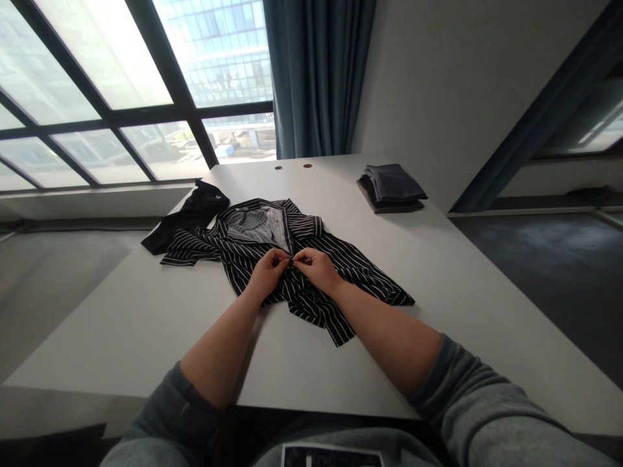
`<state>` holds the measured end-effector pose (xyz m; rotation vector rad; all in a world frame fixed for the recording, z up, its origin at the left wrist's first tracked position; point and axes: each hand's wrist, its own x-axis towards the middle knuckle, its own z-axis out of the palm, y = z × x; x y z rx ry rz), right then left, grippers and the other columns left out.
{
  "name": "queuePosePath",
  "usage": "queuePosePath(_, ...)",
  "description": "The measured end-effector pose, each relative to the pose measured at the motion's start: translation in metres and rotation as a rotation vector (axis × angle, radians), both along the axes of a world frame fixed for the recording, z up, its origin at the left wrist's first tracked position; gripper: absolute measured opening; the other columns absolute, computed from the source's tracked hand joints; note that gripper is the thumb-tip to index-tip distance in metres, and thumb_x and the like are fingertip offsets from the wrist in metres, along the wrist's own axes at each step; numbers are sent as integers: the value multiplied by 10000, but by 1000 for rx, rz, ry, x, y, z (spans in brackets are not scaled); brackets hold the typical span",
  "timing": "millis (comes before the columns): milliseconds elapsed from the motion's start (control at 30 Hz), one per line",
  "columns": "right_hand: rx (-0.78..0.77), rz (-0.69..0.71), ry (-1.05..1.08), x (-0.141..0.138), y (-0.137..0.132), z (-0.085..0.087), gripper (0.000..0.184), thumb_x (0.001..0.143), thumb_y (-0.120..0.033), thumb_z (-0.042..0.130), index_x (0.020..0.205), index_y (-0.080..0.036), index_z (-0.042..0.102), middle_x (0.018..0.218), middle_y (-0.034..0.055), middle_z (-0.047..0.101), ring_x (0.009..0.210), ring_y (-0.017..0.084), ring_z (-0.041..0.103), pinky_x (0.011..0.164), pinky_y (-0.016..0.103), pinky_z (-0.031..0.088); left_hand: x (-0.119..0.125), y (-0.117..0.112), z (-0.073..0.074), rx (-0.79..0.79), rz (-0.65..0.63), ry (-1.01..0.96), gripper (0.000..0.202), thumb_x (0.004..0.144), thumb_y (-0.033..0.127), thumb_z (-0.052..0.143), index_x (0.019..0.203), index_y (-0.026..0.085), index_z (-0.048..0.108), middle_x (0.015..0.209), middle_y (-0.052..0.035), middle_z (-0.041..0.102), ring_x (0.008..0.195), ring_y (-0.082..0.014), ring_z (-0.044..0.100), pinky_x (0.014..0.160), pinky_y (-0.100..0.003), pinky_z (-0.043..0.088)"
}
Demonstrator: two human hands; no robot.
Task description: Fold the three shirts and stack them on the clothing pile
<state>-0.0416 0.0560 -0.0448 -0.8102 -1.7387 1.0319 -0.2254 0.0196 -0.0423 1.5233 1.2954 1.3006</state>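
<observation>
A black shirt with white stripes [350,259] lies spread and rumpled on the white table, its neck opening toward the far side and its pale inside showing. My left hand [269,271] pinches the front edge of the shirt near its middle. Right beside it, my right hand [315,266] pinches the same edge, the fingertips of both hands almost meeting. Whatever small part sits between the fingertips, such as a button, is too small to make out.
A black garment [187,217] lies at the shirt's left, touching its sleeve. Folded dark clothes [393,183] are stacked at the far right of the white table [146,337]. Two round inserts are set in the tabletop near its far edge, below a blue curtain [318,78] and windows.
</observation>
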Motion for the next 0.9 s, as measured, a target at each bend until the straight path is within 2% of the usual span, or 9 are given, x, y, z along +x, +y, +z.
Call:
queuePosePath(167,-65,61,58,-1,1,-2,118,829,-305,699,890,-208,725,928,19,740,859,172,676,836,311,540,2,-2,1,4,-27,7,154,855,342,680,914,214,616,859,9,636,820,-157,597,804,-284,481)
queuePosePath(433,-14,11,-8,-2,-2,-3,119,851,-289,656,928,-216,709,925,17,722,866,175,660,807,305,527,4,-11,16,41,55,262,134,904,314,601,946,222,689,950,-14,727,880,-187,659,848,-306,501)
queuePosePath(600,20,-33,-21,-2,-1,-3,99,839,-265,639,904,-218,697,896,6,704,826,168,643,777,298,511,5,-13,19,47,74,307,112,877,307,669,935,230,726,935,-14,757,866,-196,695,826,-312,522)
queuePosePath(800,-18,15,-14,-1,0,-1,87,831,-276,618,889,-220,651,861,-8,685,803,169,638,768,299,513,4,-14,22,107,89,409,62,867,281,684,902,234,705,908,-1,745,853,-191,683,811,-305,507)
queuePosePath(900,-18,6,-13,-1,1,-3,108,826,-278,617,906,-214,652,886,2,687,819,172,643,778,304,520,1,-13,21,101,80,398,91,860,295,694,926,231,697,932,-8,744,869,-194,681,825,-305,506)
